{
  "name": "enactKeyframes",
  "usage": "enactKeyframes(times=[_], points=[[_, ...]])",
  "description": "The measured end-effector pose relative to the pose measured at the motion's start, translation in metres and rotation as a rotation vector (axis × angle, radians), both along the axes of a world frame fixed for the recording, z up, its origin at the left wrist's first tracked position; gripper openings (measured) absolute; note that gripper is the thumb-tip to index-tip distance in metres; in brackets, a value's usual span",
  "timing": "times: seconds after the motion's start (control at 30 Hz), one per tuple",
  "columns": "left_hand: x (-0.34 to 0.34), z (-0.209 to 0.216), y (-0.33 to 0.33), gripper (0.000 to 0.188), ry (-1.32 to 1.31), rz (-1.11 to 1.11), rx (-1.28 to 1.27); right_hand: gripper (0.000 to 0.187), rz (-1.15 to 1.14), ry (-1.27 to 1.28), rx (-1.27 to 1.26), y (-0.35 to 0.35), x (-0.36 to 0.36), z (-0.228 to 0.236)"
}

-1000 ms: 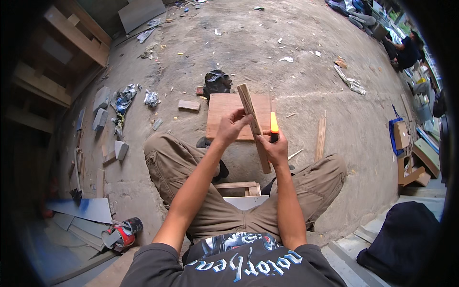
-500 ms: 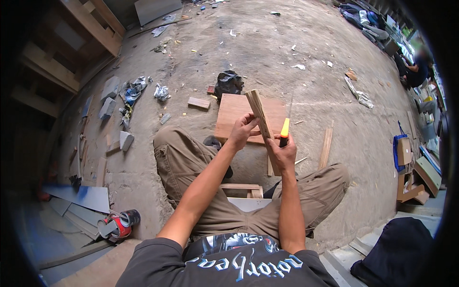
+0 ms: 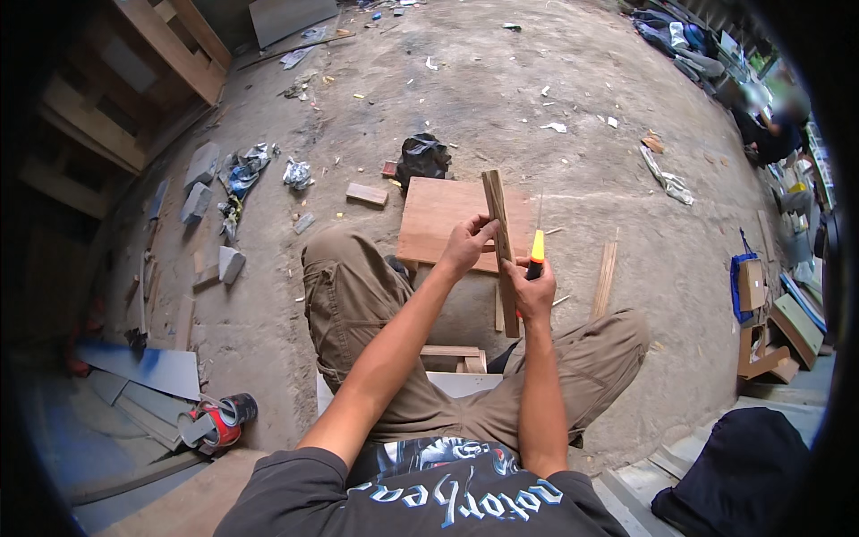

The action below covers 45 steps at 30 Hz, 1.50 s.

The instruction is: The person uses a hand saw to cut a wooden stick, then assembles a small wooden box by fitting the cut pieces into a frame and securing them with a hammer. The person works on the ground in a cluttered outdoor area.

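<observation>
My left hand [image 3: 469, 246] is closed, its fingers and thumb pinching a narrow wooden strip [image 3: 495, 201] partway along its length. My right hand [image 3: 533, 291] grips the same strip lower down. Also held in that right hand is a hand tool [image 3: 537, 245] with a yellow-and-black handle and a thin, narrow blade pointing away from me; the blade is too thin to tell its kind. The strip stands nearly upright in the view, its far end over a reddish-brown wooden board [image 3: 434, 215] that lies in front of my legs.
Near my lap sits a wooden frame [image 3: 452, 353] with a white panel. Loose wood strips [image 3: 606, 279] lie right of the board, a black plastic bag [image 3: 424, 157] beyond it. Grey blocks [image 3: 231, 264] and paint cans [image 3: 224, 419] are at left. Another person [image 3: 777, 141] sits far right.
The wooden strip has turned from a leftward slant to nearly upright. My left hand has shifted slightly right with it. My left knee has moved a little right, and the view has shifted slightly.
</observation>
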<state>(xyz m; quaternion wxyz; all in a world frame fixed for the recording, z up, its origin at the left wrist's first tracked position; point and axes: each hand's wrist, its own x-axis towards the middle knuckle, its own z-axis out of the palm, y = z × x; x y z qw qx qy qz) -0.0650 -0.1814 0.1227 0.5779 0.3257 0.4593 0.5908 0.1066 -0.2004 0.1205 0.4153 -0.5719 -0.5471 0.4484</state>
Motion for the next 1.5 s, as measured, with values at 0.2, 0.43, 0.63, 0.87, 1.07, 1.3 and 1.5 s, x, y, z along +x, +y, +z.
enactKeyframes(times=[0.2, 0.43, 0.63, 0.87, 1.07, 1.3, 1.5], points=[[-0.012, 0.012, 0.013, 0.033, -0.072, 0.291, -0.076, 0.043, 0.075, 0.099, 0.152, 0.000, 0.014, 0.018], [-0.017, 0.019, 0.016, 0.034, 0.038, 0.310, -0.126, 0.040, 0.289, 0.210, -0.010, -0.006, 0.019, 0.021], [-0.006, 0.019, 0.000, 0.036, 0.060, 0.089, -0.105, 0.038, 0.201, 0.132, 0.054, -0.016, 0.019, 0.018], [-0.006, 0.016, -0.002, 0.035, 0.078, 0.093, -0.119, 0.051, 0.060, -0.082, 0.210, -0.004, 0.009, 0.038], [-0.007, 0.060, 0.013, 0.034, 0.095, -0.022, -0.119, 0.057, 0.150, -0.112, 0.365, 0.019, -0.002, 0.062], [-0.018, 0.071, 0.016, 0.035, 0.117, 0.044, -0.070, 0.044, 0.206, -0.029, 0.350, 0.017, -0.028, 0.074], [-0.026, 0.089, 0.011, 0.033, 0.038, 0.044, 0.050, 0.043, 0.121, 0.074, 0.219, 0.029, -0.030, 0.088]])
